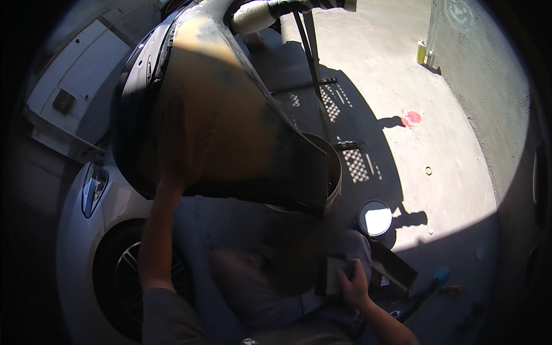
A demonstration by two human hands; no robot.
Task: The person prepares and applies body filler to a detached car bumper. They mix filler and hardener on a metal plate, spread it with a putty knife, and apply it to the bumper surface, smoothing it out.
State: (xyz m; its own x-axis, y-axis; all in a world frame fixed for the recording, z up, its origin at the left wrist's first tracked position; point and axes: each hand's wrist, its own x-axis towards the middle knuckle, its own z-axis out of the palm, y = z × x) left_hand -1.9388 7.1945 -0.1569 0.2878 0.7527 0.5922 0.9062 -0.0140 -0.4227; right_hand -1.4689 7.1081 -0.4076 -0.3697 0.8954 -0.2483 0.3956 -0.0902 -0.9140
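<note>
A: Where is the panel (238, 138) placed?
B: It is seen at upper centre, tilted, its tan patch (227, 83) sunlit near the top and shaded below. A bucket (336, 192) is partly hidden under its lower right end; whether any weight is borne by it cannot be told.
A: How are the hands set?
B: The left hand (183, 148), left of centre, appears to be laid against the shaded face, fingers extended and a little apart, nothing gripped. By the right hand (355, 286), at lower right of centre, a flat block (332, 275) is held, with its fingers clamped on it.
A: How is the step best done?
B: It is judged to be a check by touch. The palm should be kept flat and slid lightly in long strokes, across the patch and onto the darker surround, so that ridges can be felt. Hard pressure would dull the feel.
A: And the block?
B: It is best held clear until a high spot is found, then laid flat and drawn evenly. The shadow's edge should not be mistaken for a ridge.
</note>
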